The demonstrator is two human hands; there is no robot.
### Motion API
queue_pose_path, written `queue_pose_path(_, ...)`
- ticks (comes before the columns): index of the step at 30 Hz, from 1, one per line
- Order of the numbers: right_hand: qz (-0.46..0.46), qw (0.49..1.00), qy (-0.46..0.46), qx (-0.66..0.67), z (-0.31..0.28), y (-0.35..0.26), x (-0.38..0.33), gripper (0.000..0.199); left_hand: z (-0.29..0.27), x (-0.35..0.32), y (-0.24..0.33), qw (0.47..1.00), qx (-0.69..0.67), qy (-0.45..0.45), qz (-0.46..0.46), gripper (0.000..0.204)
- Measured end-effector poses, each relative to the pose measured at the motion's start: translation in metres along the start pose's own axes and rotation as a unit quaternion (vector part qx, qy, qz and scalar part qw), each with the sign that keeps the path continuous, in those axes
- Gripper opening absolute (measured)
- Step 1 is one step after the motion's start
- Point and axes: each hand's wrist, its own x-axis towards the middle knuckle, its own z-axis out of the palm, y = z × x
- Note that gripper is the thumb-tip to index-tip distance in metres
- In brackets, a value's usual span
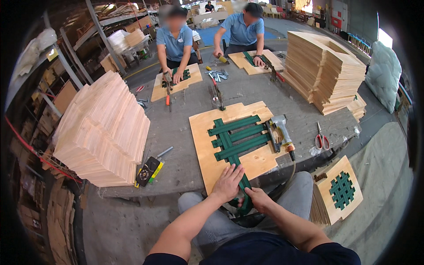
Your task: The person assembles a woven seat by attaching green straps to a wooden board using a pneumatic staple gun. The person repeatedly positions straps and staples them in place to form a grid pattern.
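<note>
In front of me a notched plywood board (201, 150) lies across the table edge above my lap. Green webbing straps (247, 143) cross its cut-out middle, several one way and one lengthwise. My left hand (227, 182) presses flat on the board's near part, fingers stretched out beside and partly over the lengthwise strap. Past the board's near edge, my right hand (259, 198) grips the loose, looped end of that webbing strap (245, 204). A pneumatic staple gun (281, 132) with a hose rests on the board's right side.
Tall stacks of plywood boards stand left (101, 132) and right (322, 70). Red-handled scissors (321, 140) and a tape measure (149, 171) lie on the table (176, 132). A finished-looking woven board (340, 190) tops a low stack at right. Two co-workers (175, 42) work opposite.
</note>
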Motion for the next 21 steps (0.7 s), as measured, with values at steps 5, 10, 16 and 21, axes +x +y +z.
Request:
queue_pose_path(5, 0.034, 0.988, -0.040, 0.144, -0.010, 0.002, 0.007, 0.026, 0.000, 0.005, 0.004, 1.000, -0.007, 0.006, 0.006, 0.071)
queue_pose_path(10, 0.029, 0.997, 0.013, 0.074, -0.013, 0.017, 0.011, 0.020, 0.001, 0.001, 0.003, 1.000, -0.009, 0.009, 0.003, 0.070)
queue_pose_path(16, 0.048, 0.988, -0.122, 0.077, -0.027, -0.005, 0.030, 0.020, -0.004, 0.003, 0.003, 0.999, -0.030, -0.008, 0.006, 0.070)
queue_pose_path(21, 0.119, 0.977, -0.172, 0.050, -0.034, -0.021, 0.048, 0.028, 0.001, 0.004, -0.004, 1.000, -0.001, -0.027, -0.001, 0.070)
